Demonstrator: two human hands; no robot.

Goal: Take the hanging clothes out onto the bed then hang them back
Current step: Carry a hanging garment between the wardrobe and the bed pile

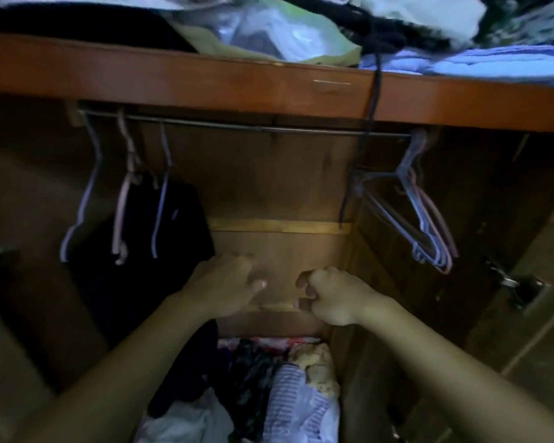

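I look into a dim wooden wardrobe. A metal rail [237, 125] runs under the shelf. At its left end hang three hangers [122, 199], and a dark garment [147, 238] hangs among them. Several bare hangers [429, 225] are bunched at the rail's right end. My left hand [227, 282] is held out in front of the wardrobe's back panel, fingers loosely spread, beside the dark garment. My right hand [330, 295] is next to it with its fingers curled in; nothing shows in it.
The wooden shelf [205, 78] above carries piled clothes and a plastic bag [279, 30]. A dark cord [370, 129] dangles from it across the rail. A heap of loose clothes [269, 391] lies on the wardrobe floor. A door hinge [518, 287] is at right.
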